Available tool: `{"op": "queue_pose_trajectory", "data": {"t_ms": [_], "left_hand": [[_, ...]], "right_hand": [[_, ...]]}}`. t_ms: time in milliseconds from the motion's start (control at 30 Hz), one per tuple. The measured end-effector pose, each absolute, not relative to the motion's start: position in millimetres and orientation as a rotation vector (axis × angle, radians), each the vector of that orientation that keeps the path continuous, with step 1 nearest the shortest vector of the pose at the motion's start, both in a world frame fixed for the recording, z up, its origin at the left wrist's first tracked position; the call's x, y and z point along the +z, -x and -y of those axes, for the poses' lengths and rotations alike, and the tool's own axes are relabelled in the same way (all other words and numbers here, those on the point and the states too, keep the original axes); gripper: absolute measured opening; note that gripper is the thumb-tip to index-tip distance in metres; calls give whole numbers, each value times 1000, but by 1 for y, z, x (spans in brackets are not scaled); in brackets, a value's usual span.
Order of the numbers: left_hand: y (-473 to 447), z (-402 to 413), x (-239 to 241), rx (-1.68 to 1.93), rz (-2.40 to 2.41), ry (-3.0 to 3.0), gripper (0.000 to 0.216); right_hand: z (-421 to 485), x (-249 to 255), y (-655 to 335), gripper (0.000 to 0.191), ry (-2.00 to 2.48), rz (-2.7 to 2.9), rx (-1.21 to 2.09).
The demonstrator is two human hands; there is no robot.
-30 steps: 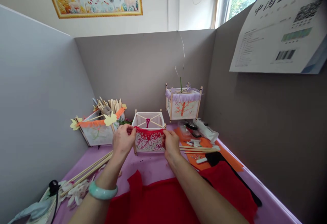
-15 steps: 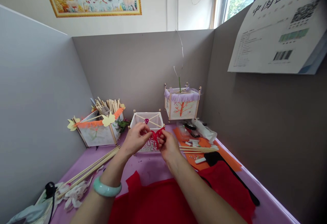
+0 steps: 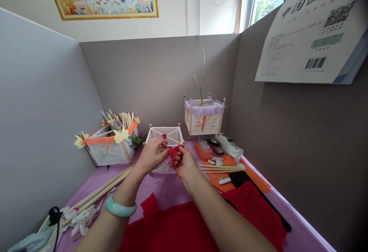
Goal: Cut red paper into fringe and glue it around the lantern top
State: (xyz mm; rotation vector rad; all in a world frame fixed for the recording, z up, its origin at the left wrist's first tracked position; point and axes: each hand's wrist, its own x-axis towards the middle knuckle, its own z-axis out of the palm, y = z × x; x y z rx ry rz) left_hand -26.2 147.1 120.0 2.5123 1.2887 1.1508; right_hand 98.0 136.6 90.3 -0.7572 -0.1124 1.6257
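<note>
A small white paper lantern (image 3: 168, 135) with a wooden stick frame stands on the purple table in front of me. My left hand (image 3: 151, 154) and my right hand (image 3: 184, 163) are close together just in front of it. Both pinch a crumpled red fringe strip (image 3: 171, 155) that hangs bunched between the fingertips. A pale green bangle (image 3: 120, 208) is on my left wrist.
A purple-fringed lantern (image 3: 204, 116) stands at the back right, an orange-trimmed lantern (image 3: 107, 144) with a box of sticks at the left. Red felt sheets (image 3: 184, 225) lie near me. Orange paper (image 3: 230, 173), loose sticks and small tools lie right. Long sticks (image 3: 97, 192) lie left. Grey partitions surround the table.
The fringe was stretched wide across the lantern's front a second ago. My hands have come together, and the fringe is now bunched between them.
</note>
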Motion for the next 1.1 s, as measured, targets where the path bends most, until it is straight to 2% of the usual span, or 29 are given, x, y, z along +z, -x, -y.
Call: {"op": "queue_pose_trajectory", "data": {"t_ms": [233,600,1100], "left_hand": [[20,-150,120,1022,-1153,-2556,6],[15,-154,125,876,-759,-2656,10],[10,-155,124,821,-867,-2690,9]], "right_hand": [[-135,96,-99,25,760,75,1612],[-137,102,-99,21,784,-10,1600],[-134,96,-102,22,864,141,1567]]}}
